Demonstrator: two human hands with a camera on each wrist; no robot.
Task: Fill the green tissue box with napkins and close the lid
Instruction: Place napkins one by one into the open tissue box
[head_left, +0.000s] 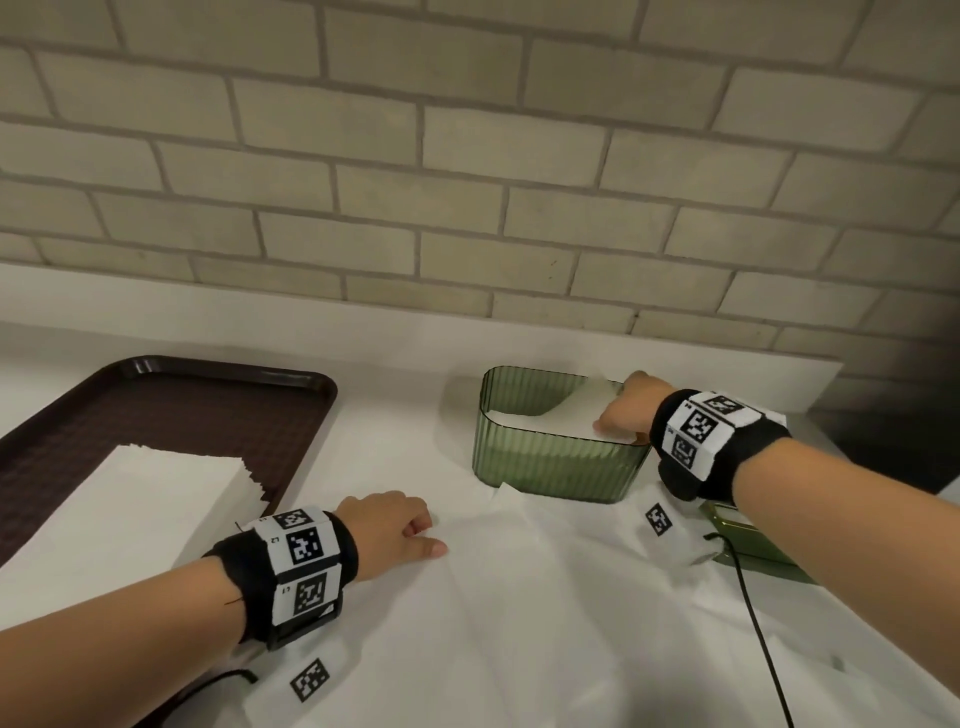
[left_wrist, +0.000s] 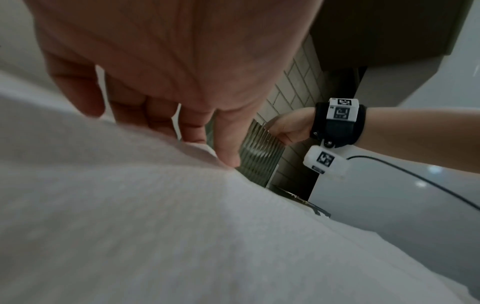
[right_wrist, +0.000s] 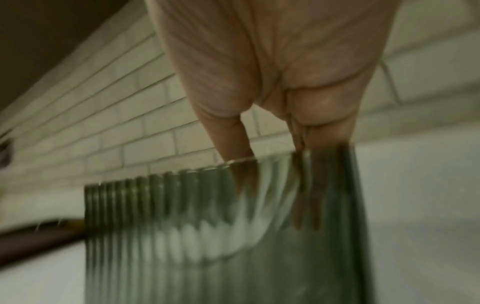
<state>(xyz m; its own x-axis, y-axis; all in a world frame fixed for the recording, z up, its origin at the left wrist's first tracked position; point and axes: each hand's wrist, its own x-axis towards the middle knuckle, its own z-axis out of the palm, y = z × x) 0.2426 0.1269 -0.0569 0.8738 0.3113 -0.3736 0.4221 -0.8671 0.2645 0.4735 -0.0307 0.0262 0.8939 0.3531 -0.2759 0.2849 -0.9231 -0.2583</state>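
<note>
Green ribbed plastic is what I see first from the head view: the box (head_left: 556, 457) stands open on the white counter (head_left: 405, 415), near the brick wall (head_left: 467, 156). My right hand (head_left: 626, 410) reaches down into its right end, fingers on the napkins (head_left: 561, 415) already inside; how far they curl I cannot tell from here. My left hand (head_left: 389, 535) rests with loosely bent fingers on a loose napkin (head_left: 509, 571) spread in front of the box, holding nothing that I can see. Left of it a brown tray (head_left: 156, 405) carries a napkin stack (head_left: 130, 509). The green lid (head_left: 748, 545) lies flat just right of the box, partly hidden under my right forearm, and a black cable (head_left: 758, 623) runs across the paper there. Printed marker squares sit on the paper sheets.

From the left wrist, blurred white paper fills the lower frame, and my left fingertips (left_wrist: 228, 148) press down onto it, nearly straight. Beyond them I see the box's ribbed wall (left_wrist: 259, 152) and my right hand over its rim, with a grey floor beyond.

From the right wrist, the picture is blurred. My right fingers (right_wrist: 241, 144) dip past the rim, extended, and show on through the translucent wall (right_wrist: 182, 205); white napkin shows behind the ribs. Whether they pinch paper stays hidden.
</note>
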